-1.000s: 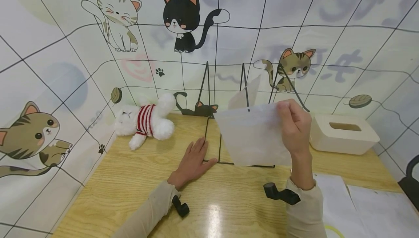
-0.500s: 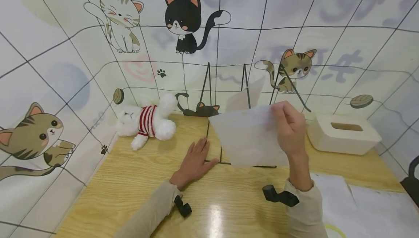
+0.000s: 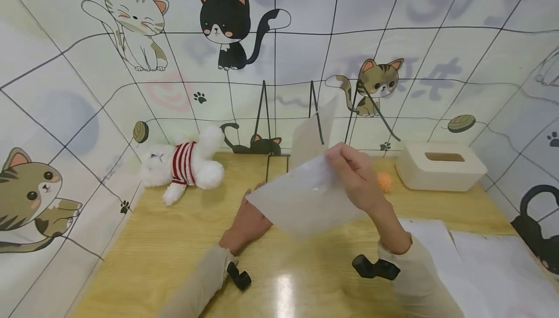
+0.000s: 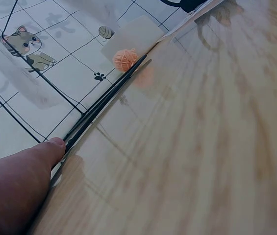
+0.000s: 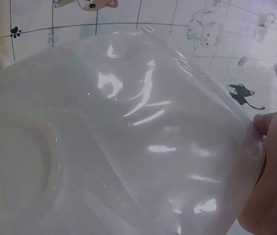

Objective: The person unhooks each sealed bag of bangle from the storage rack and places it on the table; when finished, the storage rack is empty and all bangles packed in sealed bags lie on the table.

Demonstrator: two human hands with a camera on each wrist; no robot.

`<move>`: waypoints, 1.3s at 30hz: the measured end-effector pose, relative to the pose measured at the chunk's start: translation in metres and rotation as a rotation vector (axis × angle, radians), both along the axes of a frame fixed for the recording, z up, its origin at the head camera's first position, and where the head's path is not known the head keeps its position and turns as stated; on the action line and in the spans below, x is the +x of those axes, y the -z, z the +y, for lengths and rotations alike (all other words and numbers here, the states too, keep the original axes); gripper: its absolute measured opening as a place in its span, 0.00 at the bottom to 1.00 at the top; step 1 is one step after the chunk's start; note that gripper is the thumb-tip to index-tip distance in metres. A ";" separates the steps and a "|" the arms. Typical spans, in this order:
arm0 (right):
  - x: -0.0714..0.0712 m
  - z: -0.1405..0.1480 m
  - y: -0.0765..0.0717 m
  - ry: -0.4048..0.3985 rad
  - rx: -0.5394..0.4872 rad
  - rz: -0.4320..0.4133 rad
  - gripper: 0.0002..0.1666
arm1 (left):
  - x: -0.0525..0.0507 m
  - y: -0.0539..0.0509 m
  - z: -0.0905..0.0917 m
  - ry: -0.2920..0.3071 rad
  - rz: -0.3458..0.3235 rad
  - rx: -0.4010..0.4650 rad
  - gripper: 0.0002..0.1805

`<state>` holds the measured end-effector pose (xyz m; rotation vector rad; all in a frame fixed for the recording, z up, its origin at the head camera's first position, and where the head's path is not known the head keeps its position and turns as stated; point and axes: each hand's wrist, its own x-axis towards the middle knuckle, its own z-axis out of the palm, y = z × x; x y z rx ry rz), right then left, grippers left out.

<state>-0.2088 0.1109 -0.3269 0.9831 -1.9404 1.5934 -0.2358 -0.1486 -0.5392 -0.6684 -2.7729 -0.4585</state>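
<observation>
My right hand [image 3: 355, 177] pinches a frosted, see-through plastic bag [image 3: 305, 206] by its upper corner and holds it tilted above the table. In the right wrist view, the bag [image 5: 148, 142] looks glossy and creased; a round rim shows at left, whether inside or behind I cannot tell. My left hand [image 3: 246, 223] lies low at the left side of a black wire rack [image 3: 268, 172], its fingers partly hidden behind the bag. The left wrist view shows its thumb [image 4: 50, 152] against the rack's base wire [image 4: 106, 100]. Another translucent sheet [image 3: 307, 138] stands in the rack.
A white plush toy [image 3: 185, 165] in a striped shirt lies at the back left. Behind my right hand are an orange yarn ball [image 3: 385, 182] and a cream tissue box [image 3: 441, 167]. White papers [image 3: 485, 264] lie at right. A cat-patterned cloth walls the table.
My right hand has moved left and tilted the bag, whose left corner drops in front of my left hand. The orange ball has come into sight. The head view has shifted right.
</observation>
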 end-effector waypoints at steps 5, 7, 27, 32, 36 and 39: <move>0.022 0.010 -0.003 -0.080 0.009 -0.023 0.16 | -0.004 0.002 -0.002 -0.005 -0.044 -0.056 0.41; 0.030 0.012 0.000 -0.137 -0.005 -0.031 0.17 | -0.006 0.004 -0.001 -0.031 -0.114 -0.019 0.44; 0.043 0.031 0.071 0.042 0.074 -0.769 0.26 | -0.004 -0.004 0.001 -0.063 -0.183 -0.013 0.40; 0.032 0.039 0.080 0.048 0.145 -0.718 0.22 | -0.004 -0.005 0.001 -0.056 -0.191 0.007 0.43; 0.028 0.048 0.086 0.041 0.225 -0.675 0.20 | -0.003 -0.005 0.001 -0.056 -0.202 -0.003 0.43; 0.025 0.055 0.090 0.048 0.306 -0.648 0.18 | -0.001 -0.005 0.001 -0.055 -0.196 0.008 0.43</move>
